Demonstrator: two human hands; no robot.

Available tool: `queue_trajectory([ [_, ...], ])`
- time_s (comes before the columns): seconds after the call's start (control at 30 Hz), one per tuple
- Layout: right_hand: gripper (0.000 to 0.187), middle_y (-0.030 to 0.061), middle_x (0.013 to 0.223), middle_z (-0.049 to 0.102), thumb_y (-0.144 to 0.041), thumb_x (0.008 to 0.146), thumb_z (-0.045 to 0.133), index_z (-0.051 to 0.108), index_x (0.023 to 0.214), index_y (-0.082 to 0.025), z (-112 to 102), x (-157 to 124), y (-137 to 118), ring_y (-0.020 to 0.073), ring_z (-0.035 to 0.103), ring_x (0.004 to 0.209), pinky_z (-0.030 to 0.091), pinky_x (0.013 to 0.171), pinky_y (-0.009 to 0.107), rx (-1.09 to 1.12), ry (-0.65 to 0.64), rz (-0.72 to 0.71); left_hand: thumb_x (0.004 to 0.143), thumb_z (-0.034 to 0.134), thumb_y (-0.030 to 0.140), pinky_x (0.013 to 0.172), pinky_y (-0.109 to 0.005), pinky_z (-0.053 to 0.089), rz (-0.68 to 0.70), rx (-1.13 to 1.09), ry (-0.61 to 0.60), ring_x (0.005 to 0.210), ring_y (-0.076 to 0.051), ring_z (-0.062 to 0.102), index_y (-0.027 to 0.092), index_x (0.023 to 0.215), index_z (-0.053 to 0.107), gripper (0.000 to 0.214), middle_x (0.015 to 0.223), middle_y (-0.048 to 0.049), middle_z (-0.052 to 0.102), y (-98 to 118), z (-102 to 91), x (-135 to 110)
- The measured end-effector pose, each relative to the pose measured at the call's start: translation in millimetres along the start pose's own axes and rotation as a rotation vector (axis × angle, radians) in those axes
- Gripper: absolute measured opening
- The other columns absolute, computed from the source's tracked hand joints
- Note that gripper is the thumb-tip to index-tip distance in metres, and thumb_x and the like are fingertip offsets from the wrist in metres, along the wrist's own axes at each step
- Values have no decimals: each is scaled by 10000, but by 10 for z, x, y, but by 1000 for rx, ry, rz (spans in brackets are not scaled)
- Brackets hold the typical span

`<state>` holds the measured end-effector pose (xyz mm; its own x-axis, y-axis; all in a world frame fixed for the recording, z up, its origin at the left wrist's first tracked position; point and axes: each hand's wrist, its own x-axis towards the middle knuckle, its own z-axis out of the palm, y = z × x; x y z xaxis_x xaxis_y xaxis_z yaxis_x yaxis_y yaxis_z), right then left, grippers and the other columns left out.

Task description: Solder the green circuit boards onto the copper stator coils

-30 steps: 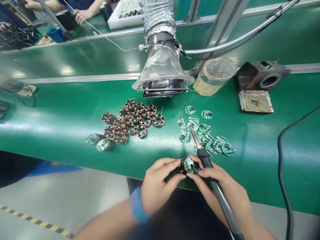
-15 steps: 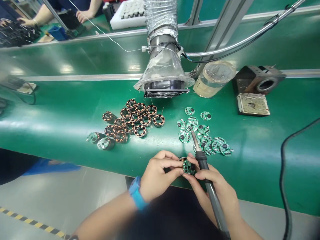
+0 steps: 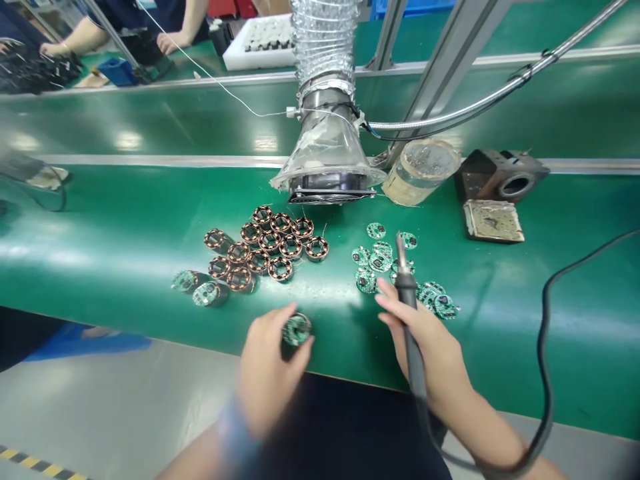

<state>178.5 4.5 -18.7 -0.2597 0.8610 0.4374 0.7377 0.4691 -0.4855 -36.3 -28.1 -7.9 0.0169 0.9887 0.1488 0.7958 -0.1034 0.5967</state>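
Thirteen bare copper-wound rings [image 3: 270,249] and two board-topped rings [image 3: 206,294] stand on the tabletop [image 3: 125,227], with a third board-topped ring [image 3: 297,329] in the left hand [image 3: 264,373]. Loose circuit boards [image 3: 367,281] overlap, their total uncertain. One soldering iron [image 3: 407,287], one fan [image 3: 333,195], one jar [image 3: 423,170].

Round green circuit board [image 3: 297,329] facing up between left fingers [image 3: 302,359]; black-handled soldering iron [image 3: 412,340], metal tip pointing forward.

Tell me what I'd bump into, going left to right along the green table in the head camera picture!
A blurry pale thing, two green-topped pieces, the left hand around a third green-topped piece, the right hand gripping a soldering iron, a yellowish pad. Other things overlap, so I skipped them.
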Motion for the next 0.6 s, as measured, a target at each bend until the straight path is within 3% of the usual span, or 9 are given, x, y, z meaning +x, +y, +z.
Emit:
queue_trajectory([
  [0.1,128,96,1079,616,-178,844,496,549,957,-208,56,201,169,241,552,1078,497,835,401,-90,-68,-66,748,670,254,931,-521,364,-8,250,275,1131,-339,454,198,1213,474,509,1245,-166,467,-148,-196,72],
  [0.2,58,96,962,629,-208,804,562,551,859,-195,120,303,205,266,556,992,484,806,441,-117,-38,-73,732,686,310,979,-588,265,18,387,358,1227,-405,338,222,1156,549,454,1349,-163,368,-102,-243,280],
  [0.33,136,81,912,611,-215,770,606,508,864,-199,116,256,153,240,569,876,481,752,417,-131,16,-80,744,670,274,950,-651,245,61,463,242,1279,-480,207,201,943,652,213,1398,-138,348,50,-153,562],
  [0.43,220,73,920,597,-237,754,630,471,903,-203,41,158,96,205,594,831,496,708,363,-108,88,-41,772,639,223,934,-657,261,116,461,170,1272,-473,224,190,817,665,61,1386,-121,375,100,-103,591],
  [0.6,301,79,1071,614,-213,725,661,449,939,-222,-109,107,-48,173,633,842,507,753,332,-10,162,51,835,557,176,916,-543,388,448,256,-177,1230,-362,332,284,972,651,199,1379,-93,358,112,-44,399],
])
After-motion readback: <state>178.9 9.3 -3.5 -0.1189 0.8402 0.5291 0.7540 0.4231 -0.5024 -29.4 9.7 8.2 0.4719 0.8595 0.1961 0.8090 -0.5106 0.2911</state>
